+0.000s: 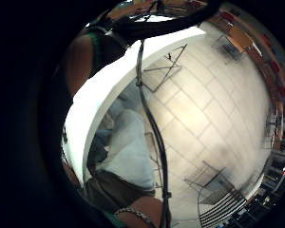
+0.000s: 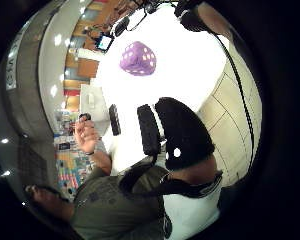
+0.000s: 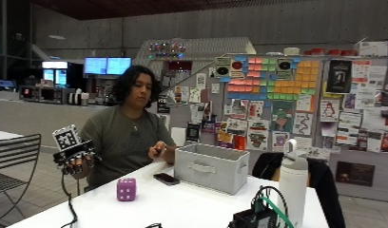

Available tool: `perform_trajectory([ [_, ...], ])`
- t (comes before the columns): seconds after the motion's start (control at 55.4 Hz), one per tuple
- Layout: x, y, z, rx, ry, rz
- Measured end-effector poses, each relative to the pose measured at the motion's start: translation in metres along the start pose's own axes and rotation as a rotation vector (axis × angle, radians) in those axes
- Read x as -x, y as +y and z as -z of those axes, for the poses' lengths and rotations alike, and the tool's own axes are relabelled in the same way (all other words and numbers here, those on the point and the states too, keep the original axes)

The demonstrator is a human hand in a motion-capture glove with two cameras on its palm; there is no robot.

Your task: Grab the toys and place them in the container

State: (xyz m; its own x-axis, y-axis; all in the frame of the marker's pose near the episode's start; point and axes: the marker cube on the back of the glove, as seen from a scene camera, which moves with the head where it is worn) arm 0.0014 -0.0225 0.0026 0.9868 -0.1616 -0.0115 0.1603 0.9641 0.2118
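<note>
A white table (image 3: 181, 204) fills the lower half of the outside view, running from the lower left corner toward the right edge. On it, left of centre, sits a purple plush die (image 3: 125, 189) with pale dots. Just behind it, toward the middle, a dark phone (image 3: 166, 178) lies flat. Right of the phone stands a grey fabric container (image 3: 211, 167) with a handle on its front. At the lower right stand a white bottle (image 3: 293, 183) and dark cabled gear (image 3: 260, 216).
</note>
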Motion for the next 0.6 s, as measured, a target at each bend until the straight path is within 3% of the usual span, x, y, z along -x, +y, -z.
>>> perform_trajectory([
  [0.108,0.003,0.024,0.009,0.181,0.016,-0.109],
  [0.234,0.004,0.022,0.011,0.194,0.012,-0.122],
  [0.361,0.001,-0.013,0.002,-0.071,0.002,0.102],
  [0.451,0.015,-0.007,0.008,0.085,-0.005,-0.012],
  [0.541,0.03,-0.048,-0.005,-0.137,-0.037,0.028],
  [0.595,0.04,-0.056,-0.011,-0.103,-0.048,0.026],
])
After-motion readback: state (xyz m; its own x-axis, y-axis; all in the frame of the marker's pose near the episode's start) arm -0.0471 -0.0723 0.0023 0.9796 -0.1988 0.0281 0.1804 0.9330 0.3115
